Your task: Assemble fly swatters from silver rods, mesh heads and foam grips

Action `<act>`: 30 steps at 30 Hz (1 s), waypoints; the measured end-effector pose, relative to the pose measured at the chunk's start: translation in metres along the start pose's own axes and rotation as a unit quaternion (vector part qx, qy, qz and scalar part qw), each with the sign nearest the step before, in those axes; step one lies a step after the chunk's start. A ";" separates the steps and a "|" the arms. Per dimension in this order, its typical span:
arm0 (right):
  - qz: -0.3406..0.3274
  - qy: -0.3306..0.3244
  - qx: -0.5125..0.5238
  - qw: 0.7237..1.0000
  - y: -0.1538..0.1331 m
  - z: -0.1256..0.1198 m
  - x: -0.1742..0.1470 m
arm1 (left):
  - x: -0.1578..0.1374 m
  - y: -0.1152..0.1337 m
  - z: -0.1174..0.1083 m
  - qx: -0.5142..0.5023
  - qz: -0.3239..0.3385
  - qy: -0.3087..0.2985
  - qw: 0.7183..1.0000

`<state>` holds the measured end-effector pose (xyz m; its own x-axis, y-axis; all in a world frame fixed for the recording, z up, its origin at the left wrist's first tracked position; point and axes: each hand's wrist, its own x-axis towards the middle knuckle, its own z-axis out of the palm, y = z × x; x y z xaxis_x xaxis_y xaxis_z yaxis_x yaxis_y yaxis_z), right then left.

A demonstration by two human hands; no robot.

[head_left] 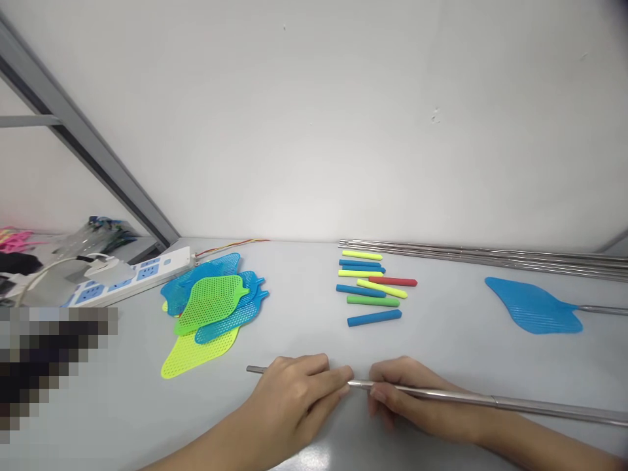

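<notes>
Metal rod (540, 407), long, thin and silver, is running sideways, with the left hand (301, 396) clamping its curled fingers over it near the narrow tip and the right hand (407, 389) pinching it between thumb and fingers. Past the rod, round plastic tubes (373, 301) in blue, yellow, green and red are lying in a kinda loose row, while leaf-shaped, holey plastic paddles (210, 301) in blue, green and yellow are sitting heaped beyond its narrow tip, and one blue leaf-shaped plastic paddle (534, 307) is chilling beyond its thicker part.
</notes>
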<state>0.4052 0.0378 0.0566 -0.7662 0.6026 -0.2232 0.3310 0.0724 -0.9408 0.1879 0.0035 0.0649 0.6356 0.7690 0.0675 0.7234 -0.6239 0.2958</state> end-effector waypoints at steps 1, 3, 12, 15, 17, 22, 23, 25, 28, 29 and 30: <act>-0.008 -0.001 0.000 1.000 0.001 0.000 0.000 | 0.000 0.000 0.000 0.000 0.002 0.000 1.000; -0.020 -0.006 0.001 1.000 0.003 0.001 0.001 | 0.001 0.000 -0.001 0.000 0.005 -0.001 1.000; -0.020 -0.008 -0.012 1.000 0.000 0.002 -0.002 | 0.001 0.003 -0.002 0.000 0.003 -0.005 1.000; 0.000 0.004 -0.002 1.000 0.000 0.006 -0.004 | 0.001 0.004 -0.003 0.006 0.014 0.008 1.000; 0.011 0.013 0.004 1.000 0.000 0.010 -0.006 | 0.001 0.004 -0.003 0.009 0.019 0.016 1.000; 0.031 0.018 0.010 0.999 0.001 0.016 -0.009 | -0.001 0.004 -0.002 0.008 0.026 0.020 0.999; 0.032 0.018 0.013 0.999 0.001 0.017 -0.010 | -0.001 0.005 -0.002 0.009 0.026 0.019 0.999; 0.031 0.018 0.024 0.999 0.002 0.017 -0.010 | -0.002 0.005 -0.002 0.011 0.026 0.021 0.999; 0.028 0.016 0.045 0.998 0.003 0.018 -0.009 | -0.002 0.006 -0.001 0.011 0.025 0.015 1.000; 0.028 0.013 0.049 0.998 0.003 0.017 -0.008 | -0.002 0.006 -0.001 0.010 0.025 0.011 1.000; 0.027 0.010 0.051 0.998 0.003 0.017 -0.008 | -0.002 0.006 0.000 0.010 0.025 0.009 1.000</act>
<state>0.4026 0.0198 0.0511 -0.7371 0.6192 -0.2707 0.3129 -0.0423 -0.9489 0.1910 -0.0022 0.0668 0.6656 0.7397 0.0991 0.6965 -0.6634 0.2735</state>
